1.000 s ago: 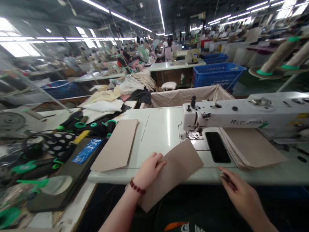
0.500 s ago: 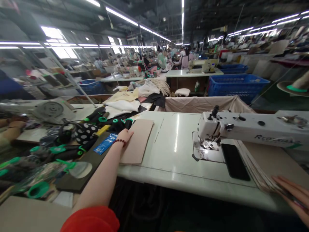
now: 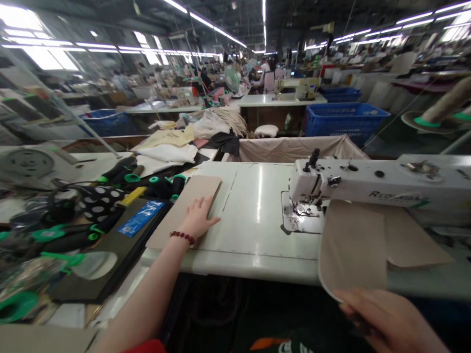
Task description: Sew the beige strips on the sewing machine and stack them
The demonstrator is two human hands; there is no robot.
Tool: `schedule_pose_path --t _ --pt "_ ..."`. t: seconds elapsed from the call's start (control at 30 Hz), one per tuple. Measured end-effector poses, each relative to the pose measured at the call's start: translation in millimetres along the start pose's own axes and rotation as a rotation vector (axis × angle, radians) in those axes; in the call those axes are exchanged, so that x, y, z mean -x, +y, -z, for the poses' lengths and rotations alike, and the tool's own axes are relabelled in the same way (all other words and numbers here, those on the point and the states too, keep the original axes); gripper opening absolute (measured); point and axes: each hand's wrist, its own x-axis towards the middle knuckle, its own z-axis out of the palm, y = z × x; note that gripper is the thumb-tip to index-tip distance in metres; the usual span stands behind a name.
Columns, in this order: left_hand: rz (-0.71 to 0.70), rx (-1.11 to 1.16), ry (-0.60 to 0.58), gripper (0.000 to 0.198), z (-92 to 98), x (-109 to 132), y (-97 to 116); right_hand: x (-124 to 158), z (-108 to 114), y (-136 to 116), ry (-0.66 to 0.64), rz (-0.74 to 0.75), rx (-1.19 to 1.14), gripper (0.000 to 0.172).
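My left hand [image 3: 198, 215] lies with fingers spread on the right edge of a beige rectangular panel or stack of panels [image 3: 176, 211], at the left end of the pale machine table [image 3: 243, 235]. My right hand [image 3: 382, 314], partly blurred, pinches the near edge of a beige fabric panel [image 3: 353, 250] with a rounded corner. This panel hangs over the table's front edge, right of the needle area. A dark, slim object also shows under the right fingers; its kind is unclear. Beneath the panel, to the right, more beige panels [image 3: 415, 240] lie by the sewing machine [image 3: 356, 184].
Left of the table are thread spools [image 3: 178, 184], a blue packet [image 3: 142, 218], a dark board [image 3: 121, 245] and a polka-dot cloth [image 3: 97, 201]. Behind the table stand a fabric-lined bin [image 3: 279, 149] and a blue crate [image 3: 342, 117]. People work farther back.
My left hand has shifted from the stack's left side to its right edge, fingers now spread. My right hand has brought a panel leftward off the right stack, covering the phone seen before.
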Motion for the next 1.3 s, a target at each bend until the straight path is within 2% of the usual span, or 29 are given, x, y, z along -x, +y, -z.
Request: schedule_pose_path --t 0.07,0.13,0.2,0.27,0.33,0.37,0.43,0.53,0.6,0.87,1.03,1.3 --pt "-0.262 0.200 0.056 0.063 -6.7 14 47 -33 -18 -32 -0.162 0.030 -0.152 0.035" --pt "-0.548 0.374 -0.019 0.054 -21.2 36 101 -60 -38 -52 -0.304 0.060 -0.300 0.026" --pt "-0.799 0.374 -0.156 0.060 -41.7 58 144 -78 -55 -55 -0.368 0.093 -0.471 0.020" --pt "-0.921 0.278 -0.223 0.063 -62.6 75 166 -92 -66 -44 -0.342 0.069 -0.626 0.018" --pt "-0.908 0.198 -0.218 0.063 -77.2 83 169 -104 -74 -18 -0.202 -0.070 -0.633 0.024" --pt "-0.875 0.176 -0.203 0.062 -80.9 84 165 -110 -77 -3 -0.113 -0.170 -0.550 0.026" --pt "-0.809 0.155 -0.179 0.065 -81.9 80 153 -122 -82 30 -0.022 -0.341 -0.297 0.032" --pt "-0.751 0.141 -0.159 0.063 -76.1 65 140 -134 -91 67 -0.038 -0.467 0.014 0.048" --pt "-0.721 0.136 -0.153 0.061 -73.6 53 138 -135 -97 78 -0.040 -0.498 0.109 0.052" --pt "-0.744 0.146 -0.166 0.062 -78.3 14 157 -118 -113 80 0.049 -0.562 0.165 0.046" --pt "-0.729 0.143 -0.152 0.061 -79.7 11 164 -119 -112 82 0.058 -0.552 0.155 0.052" --pt "-0.710 0.160 -0.155 0.060 -81.5 9 166 -121 -110 81 0.012 -0.558 0.182 0.051"
